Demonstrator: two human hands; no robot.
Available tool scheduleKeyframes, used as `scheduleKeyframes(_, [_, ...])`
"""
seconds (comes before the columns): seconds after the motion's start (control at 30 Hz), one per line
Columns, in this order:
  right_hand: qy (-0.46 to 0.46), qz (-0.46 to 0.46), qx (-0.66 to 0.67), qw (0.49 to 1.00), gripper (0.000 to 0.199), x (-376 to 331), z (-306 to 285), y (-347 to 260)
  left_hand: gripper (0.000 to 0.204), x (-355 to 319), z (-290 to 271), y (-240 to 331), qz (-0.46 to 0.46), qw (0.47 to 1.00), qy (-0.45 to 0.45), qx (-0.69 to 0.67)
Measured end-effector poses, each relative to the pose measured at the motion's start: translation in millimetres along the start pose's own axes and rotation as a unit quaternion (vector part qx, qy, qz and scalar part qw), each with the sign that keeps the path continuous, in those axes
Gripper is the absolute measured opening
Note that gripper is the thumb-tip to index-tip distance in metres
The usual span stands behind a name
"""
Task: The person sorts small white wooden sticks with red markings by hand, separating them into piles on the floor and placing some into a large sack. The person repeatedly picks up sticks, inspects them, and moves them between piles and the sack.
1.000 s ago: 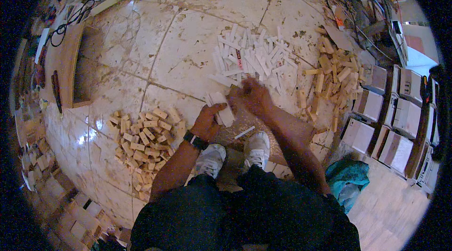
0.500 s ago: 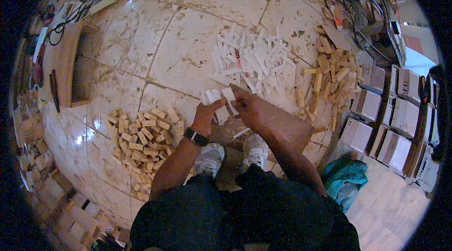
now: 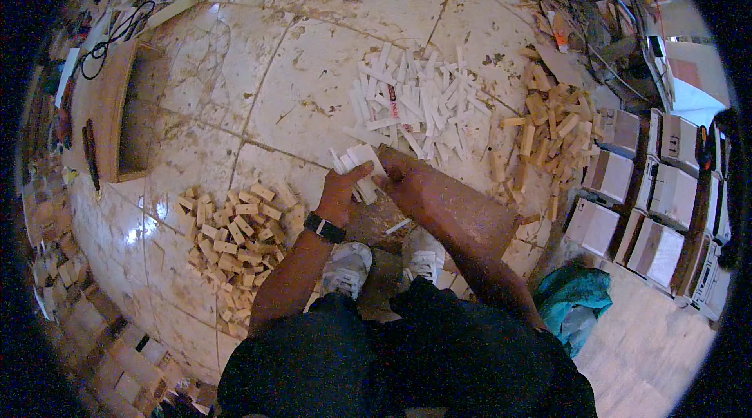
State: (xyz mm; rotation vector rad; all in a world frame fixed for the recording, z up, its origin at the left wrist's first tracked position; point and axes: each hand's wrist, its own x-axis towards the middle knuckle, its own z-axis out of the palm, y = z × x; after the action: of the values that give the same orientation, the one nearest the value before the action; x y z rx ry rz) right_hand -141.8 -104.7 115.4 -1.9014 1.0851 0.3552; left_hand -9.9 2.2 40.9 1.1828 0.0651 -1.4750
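My left hand [image 3: 338, 197], with a dark watch at the wrist, is closed around a small bundle of white strips [image 3: 362, 158]. Against the bundle's right side, my right hand [image 3: 401, 184] presses with bent fingers, gripping the strips there too. Both hands are over a brown board [image 3: 470, 210] lying on the floor in front of my shoes. One loose white strip [image 3: 399, 226] rests on the board below my hands. Beyond them spreads a heap of similar white strips [image 3: 427, 104].
Left of my shoes is a pile of small wooden blocks with holes [image 3: 239, 230]. Wooden pieces [image 3: 552, 124] are heaped at the right, near stacked cartons [image 3: 619, 175]. A teal bag [image 3: 574, 300] lies nearer me. An open wooden box [image 3: 117, 116] stands at the left.
My right hand has moved slightly left, bringing the separate white strip in it against the bundle in my left hand.
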Motion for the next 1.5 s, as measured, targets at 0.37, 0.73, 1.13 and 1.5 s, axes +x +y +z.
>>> scheduleKeyframes(0.37, [0.119,-0.025,-0.055,0.991,0.027,14,-2,17,0.031,-3,1,2,0.069,0.99,-0.001,0.126])
scheduleKeyframes(0.73, [0.122,-0.196,0.027,0.972,0.025,23,18,28,0.028,3,15,11,0.029,0.999,0.011,0.021])
scheduleKeyframes(1.13, [0.166,0.005,-0.112,0.98,0.027,12,-15,10,0.016,-4,18,25,0.001,1.0,-0.022,0.013])
scheduleKeyframes(1.5, [0.112,-0.049,0.187,0.975,0.042,13,20,25,0.024,5,11,11,0.012,0.998,0.028,0.059])
